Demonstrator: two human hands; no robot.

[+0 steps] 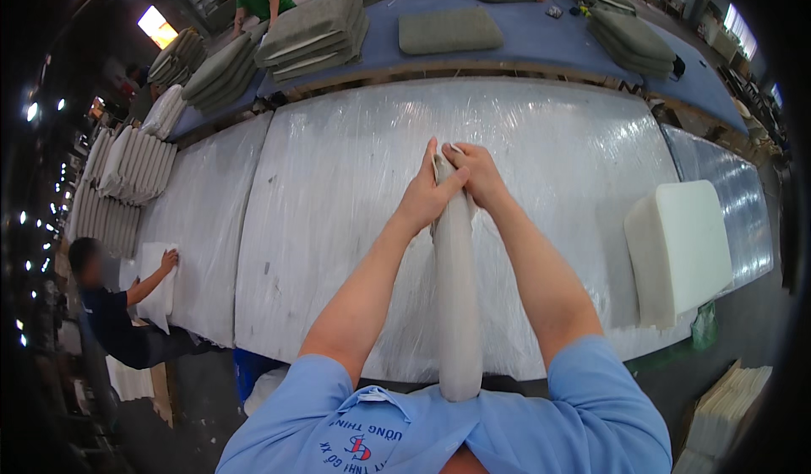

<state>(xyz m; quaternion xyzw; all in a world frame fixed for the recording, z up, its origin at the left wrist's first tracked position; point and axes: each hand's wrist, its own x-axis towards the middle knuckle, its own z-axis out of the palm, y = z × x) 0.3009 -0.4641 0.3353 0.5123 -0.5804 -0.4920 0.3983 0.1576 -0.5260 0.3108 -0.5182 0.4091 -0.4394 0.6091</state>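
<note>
A light grey fabric-covered cushion [459, 305] stands on its narrow edge in front of me, one end against my chest and the other pointing away over the table. At its far end, my left hand [427, 191] is closed on the left side of the cover, thumb on top. My right hand [483, 174] pinches the cover's edge from the right, with fingers bent over the far corner. A flap of fabric stands up between the two hands. My fingers hide most of that end, so I cannot tell whether the cover is open there.
The wide table [338, 212] is wrapped in clear plastic film. White foam pads [688, 246] are stacked at its right. Grey covered cushions [135, 161] are piled at the far left. A co-worker [118, 305] handles a white piece there. Behind, a blue table [549, 39] holds grey-green cushions [312, 35].
</note>
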